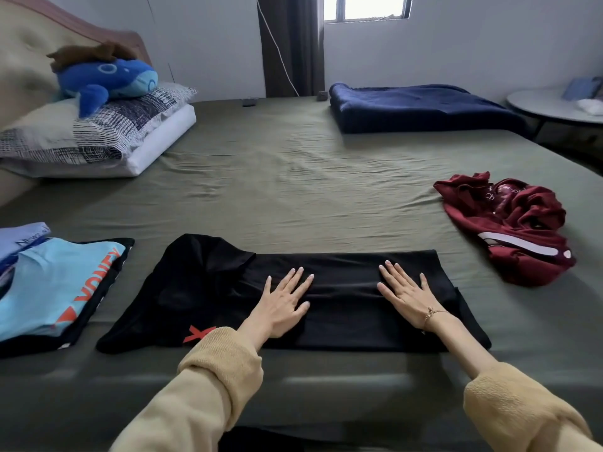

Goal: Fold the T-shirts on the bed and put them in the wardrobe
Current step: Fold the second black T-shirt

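At the far left of the bed point(293, 177), well to the left of the left hand's fingers, a folded pile is seen: a light blue T-shirt point(52, 285) with orange lettering lies on top of a dark garment, and a pale lilac folded shirt point(23, 236) is tucked just behind it. Further back on that side, a blue plush whale point(107, 81) is propped on stacked pillows point(98, 132).

The black T-shirt point(342, 321) is spread on the near part of the bed, partly folded into a long band, with one sleeve left sticking out to the left of the fingers and a red mark shown near the left wrist. The left hand point(282, 301) is laid flat on the shirt's middle, its fingers point(295, 278) straight and slightly spread, pressed on the cloth with nothing gripped. A ridge of bunched fabric is seen between the two hands. The right hand point(404, 293) is laid flat in the same way near the shirt's right end, fingers straight and apart; a thin bracelet point(434, 313) is worn at its wrist. Both forearms are covered by tan sleeves.

To the right of the right fingers, well apart, a crumpled dark red T-shirt point(509, 226) with white print is left unfolded. Beyond the fingertips, at the far side, a folded navy blanket point(421, 107) is laid, and a round white table point(554, 104) is seen past the bed's edge.
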A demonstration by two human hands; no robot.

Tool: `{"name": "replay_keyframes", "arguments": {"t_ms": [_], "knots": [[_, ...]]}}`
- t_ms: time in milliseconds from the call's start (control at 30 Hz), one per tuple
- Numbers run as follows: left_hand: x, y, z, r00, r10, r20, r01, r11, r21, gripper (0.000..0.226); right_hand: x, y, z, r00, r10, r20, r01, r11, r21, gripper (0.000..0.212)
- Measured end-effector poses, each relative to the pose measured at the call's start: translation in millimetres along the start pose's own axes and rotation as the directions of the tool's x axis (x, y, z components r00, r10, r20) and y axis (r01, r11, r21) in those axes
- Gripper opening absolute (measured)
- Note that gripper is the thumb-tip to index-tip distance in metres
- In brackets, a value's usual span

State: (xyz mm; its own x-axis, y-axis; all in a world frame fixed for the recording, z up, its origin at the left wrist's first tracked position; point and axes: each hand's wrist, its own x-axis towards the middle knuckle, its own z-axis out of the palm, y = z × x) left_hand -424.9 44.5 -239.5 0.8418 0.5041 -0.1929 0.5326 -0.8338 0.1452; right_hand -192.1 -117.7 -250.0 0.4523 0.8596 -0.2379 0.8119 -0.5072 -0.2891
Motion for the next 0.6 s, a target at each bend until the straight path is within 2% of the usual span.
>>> {"name": "replay_keyframes", "arguments": {"t_ms": [200, 367, 500, 600], "knots": [[10, 8, 2, 1.0, -0.004, 0.009, 0.004, 1.0, 0.018, 0.06, 2, 10, 0, 0.999, 0.02, -0.034, -0.022, 0.997, -0.074, 0.056], [14, 11, 5, 0.999, -0.035, -0.005, 0.035, 0.997, -0.069, 0.057, 9, 13, -3, 0.998, 0.047, -0.043, -0.051, 0.995, -0.087, 0.056], [17, 11, 9, 0.971, -0.205, -0.127, 0.173, 0.958, -0.227, 0.052, 14, 14, -4, 0.99, 0.099, -0.103, -0.109, 0.99, -0.091, 0.057], [24, 8, 7, 0.965, -0.216, -0.147, 0.198, 0.972, -0.13, 0.051, 21, 4, -4, 0.988, 0.058, -0.143, -0.071, 0.994, -0.082, 0.058]]}}
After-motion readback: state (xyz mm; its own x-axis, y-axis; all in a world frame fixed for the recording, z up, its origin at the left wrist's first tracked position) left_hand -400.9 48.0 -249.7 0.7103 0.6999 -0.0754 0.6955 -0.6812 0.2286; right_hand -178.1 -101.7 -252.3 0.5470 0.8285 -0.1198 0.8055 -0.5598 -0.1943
